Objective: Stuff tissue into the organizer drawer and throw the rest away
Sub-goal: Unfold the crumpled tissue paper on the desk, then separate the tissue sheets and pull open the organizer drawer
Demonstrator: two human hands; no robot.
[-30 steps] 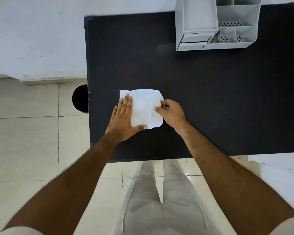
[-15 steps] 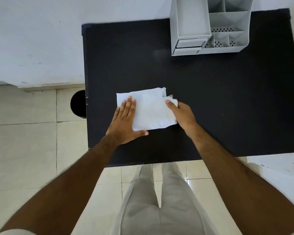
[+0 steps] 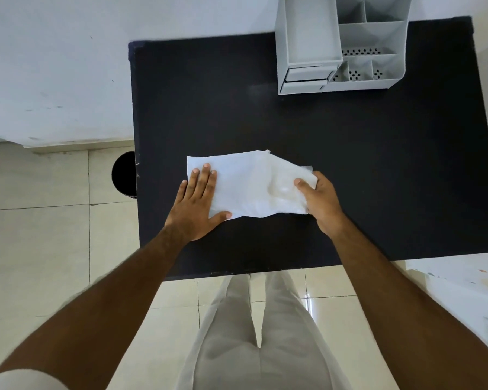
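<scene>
Tissue (image 3: 251, 187) lies on the black desk (image 3: 350, 164), near its front-left part, now spread much wider than a second ago: then a small folded square, half a second ago partly opened, now a long sheet reaching from one hand to the other.

Left hand (image 3: 195, 204) lies flat, palm down, fingers together and thumb out, pressing the tissue's left end to the desk. Same spot on the sheet as in both earlier frames.

Right hand (image 3: 319, 201) has travelled rightward with the tissue's right edge. Thumb on top, fingers curled beneath the edge, pinching it. That end looks raised off the desk and creased; the left part lies flat.

Grey organizer (image 3: 341, 46) stands at the desk's far edge, well apart from the tissue. Its drawer (image 3: 307, 74) at the lower left front looks closed, or nearly so; cannot tell exactly.

Dark round bin (image 3: 124, 174) on the tiled floor (image 3: 40, 243), just beside the desk's left edge, partly hidden under it.

Camera view has tipped slightly: the organizer sits lower in frame than a second ago.
</scene>
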